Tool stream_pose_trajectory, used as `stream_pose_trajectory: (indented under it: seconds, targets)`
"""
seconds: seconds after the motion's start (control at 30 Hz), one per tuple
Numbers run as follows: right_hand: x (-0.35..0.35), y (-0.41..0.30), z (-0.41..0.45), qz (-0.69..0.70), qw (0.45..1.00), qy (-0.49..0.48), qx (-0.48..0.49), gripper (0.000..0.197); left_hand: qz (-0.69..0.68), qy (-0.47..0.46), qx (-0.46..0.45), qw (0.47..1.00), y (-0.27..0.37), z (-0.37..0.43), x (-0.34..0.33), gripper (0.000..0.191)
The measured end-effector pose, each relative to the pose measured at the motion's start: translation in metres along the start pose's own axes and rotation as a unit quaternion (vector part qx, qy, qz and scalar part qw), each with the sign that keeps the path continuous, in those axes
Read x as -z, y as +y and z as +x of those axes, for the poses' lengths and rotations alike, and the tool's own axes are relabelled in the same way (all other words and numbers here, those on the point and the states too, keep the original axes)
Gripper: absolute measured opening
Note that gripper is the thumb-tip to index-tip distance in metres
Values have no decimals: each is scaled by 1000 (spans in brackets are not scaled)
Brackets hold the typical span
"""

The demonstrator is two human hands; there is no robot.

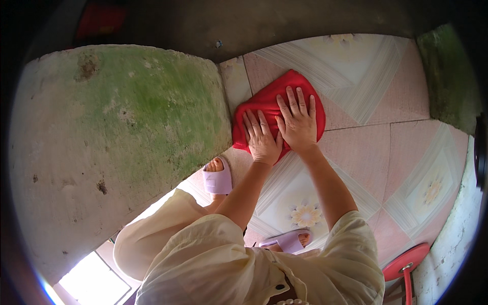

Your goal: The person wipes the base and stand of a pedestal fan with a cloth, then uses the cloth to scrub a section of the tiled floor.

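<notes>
A folded red cloth (267, 95) lies on the patterned tile floor (354, 152), its left edge close against the corner of a painted wall. My left hand (263, 143) rests palm down on the lower left part of the cloth. Higher up and to the right, my right hand (299, 122) presses flat on the same cloth with its fingers spread. The two hands nearly meet at the thumbs. Neither one grips the fabric; the cloth's underside is hidden.
The green and white wall (152, 126) takes up the left side, its paint stained. My feet wear lilac slippers (219, 179) on the tiles. At the lower right, a round red object with a red rod (408, 265) leans by the white wall. A dark floor (286, 19) lies beyond the tiles.
</notes>
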State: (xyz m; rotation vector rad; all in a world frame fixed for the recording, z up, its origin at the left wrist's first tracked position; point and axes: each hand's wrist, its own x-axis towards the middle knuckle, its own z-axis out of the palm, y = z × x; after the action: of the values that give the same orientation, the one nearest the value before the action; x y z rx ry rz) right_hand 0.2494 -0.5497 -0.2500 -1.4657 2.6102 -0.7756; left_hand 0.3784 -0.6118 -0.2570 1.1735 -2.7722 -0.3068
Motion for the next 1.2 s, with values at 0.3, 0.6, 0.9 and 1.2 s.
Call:
stream_pose_trajectory:
  seconds: [0.3,0.6,0.9,1.2]
  targets:
    - [-3,0,22,-26,999,7,-32,55,11,-28,49,998,14,17,12,89]
    - [-6,-1,33,11,998,-4,-61,57,50,-46,124,990,18,29,1,90]
    - [-17,5,89,31,998,37,-40,51,41,0,102,994,4,88,-7,87]
    - [-19,2,80,63,997,20,-31,52,7,10,135,991,2,95,-3,77]
